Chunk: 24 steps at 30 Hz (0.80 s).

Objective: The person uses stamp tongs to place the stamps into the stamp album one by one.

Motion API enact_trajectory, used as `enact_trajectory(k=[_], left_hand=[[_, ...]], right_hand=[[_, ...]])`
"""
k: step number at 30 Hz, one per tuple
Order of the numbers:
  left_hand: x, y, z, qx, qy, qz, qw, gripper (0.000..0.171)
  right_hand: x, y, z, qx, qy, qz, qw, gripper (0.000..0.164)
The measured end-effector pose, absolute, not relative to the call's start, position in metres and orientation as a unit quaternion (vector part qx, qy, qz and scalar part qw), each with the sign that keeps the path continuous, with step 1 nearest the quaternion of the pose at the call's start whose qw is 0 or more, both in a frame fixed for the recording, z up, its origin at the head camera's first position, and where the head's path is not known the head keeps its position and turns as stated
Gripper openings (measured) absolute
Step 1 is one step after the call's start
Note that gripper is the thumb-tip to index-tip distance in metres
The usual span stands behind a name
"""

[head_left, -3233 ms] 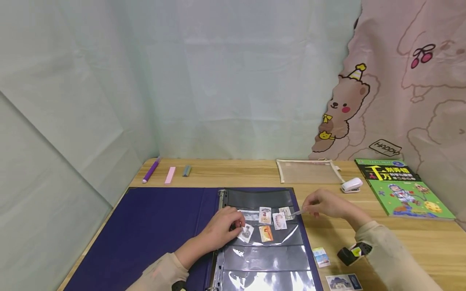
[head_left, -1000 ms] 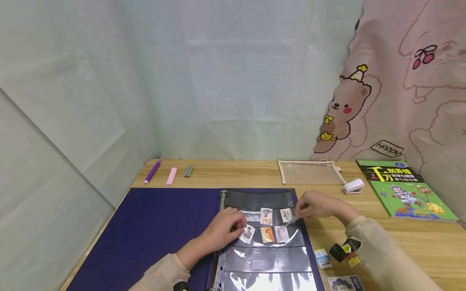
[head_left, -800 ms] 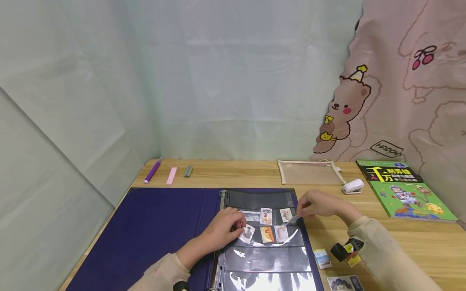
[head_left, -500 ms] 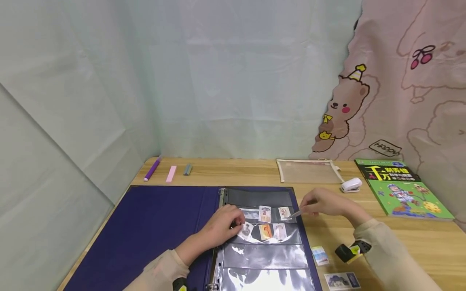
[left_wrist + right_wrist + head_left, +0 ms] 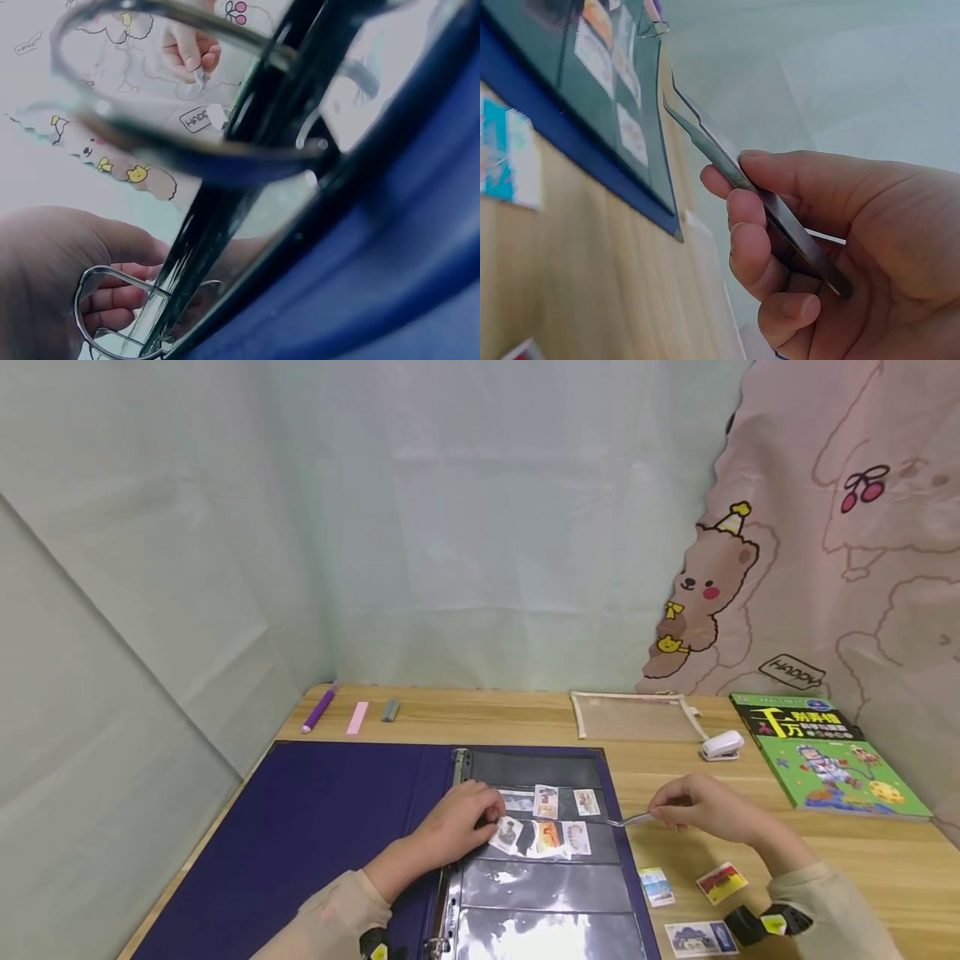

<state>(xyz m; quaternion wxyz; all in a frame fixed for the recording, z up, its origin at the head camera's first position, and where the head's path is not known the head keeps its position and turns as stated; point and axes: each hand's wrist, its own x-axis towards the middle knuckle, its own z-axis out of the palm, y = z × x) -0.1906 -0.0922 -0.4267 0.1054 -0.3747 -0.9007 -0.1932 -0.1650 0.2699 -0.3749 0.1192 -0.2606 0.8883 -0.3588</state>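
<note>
My right hand (image 5: 701, 810) grips metal tweezers (image 5: 727, 161) with thin bent tips. In the head view the tips are over the right edge of an open navy ring-binder stamp album (image 5: 337, 827), and the right wrist view shows nothing between them. My left hand (image 5: 461, 822) lies at the page's ring side, fingers curled. It seems to pinch the clear pocket's edge beside a grey portrait stamp (image 5: 507, 833); the contact is partly hidden. An orange stamp (image 5: 549, 835) and a pale stamp (image 5: 577, 837) share that row. Above are two upright stamps, one of them far right (image 5: 587, 802).
Loose stamps lie right of the album: a blue one (image 5: 657, 887), a red-yellow one (image 5: 722, 883) and a wide one (image 5: 701, 938). Farther back are a purple pen (image 5: 319, 708), pink strip (image 5: 357, 718), grey block (image 5: 391, 710), mesh pouch (image 5: 637, 717), white stapler (image 5: 722, 745) and green book (image 5: 840, 768).
The pale stamp, earlier overlapping the upper row, sits in the second row. The tweezers moved to the far-right upper stamp, then off it as my right hand drew back right. My left hand stayed.
</note>
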Motion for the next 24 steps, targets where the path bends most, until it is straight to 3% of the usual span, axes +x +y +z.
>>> enact_trajectory(k=[17, 24], left_hand=[[-0.171, -0.092, -0.411, -0.417, -0.901, -0.090, 0.078, 0.022], [-0.152, -0.092, -0.404, -0.431, -0.898, -0.082, 0.027, 0.031]], right_hand=[[-0.136, 0.300, -0.386, -0.272, 0.869, -0.395, 0.122, 0.018], [-0.130, 0.311, -0.392, -0.266, 0.869, -0.399, 0.119, 0.016]])
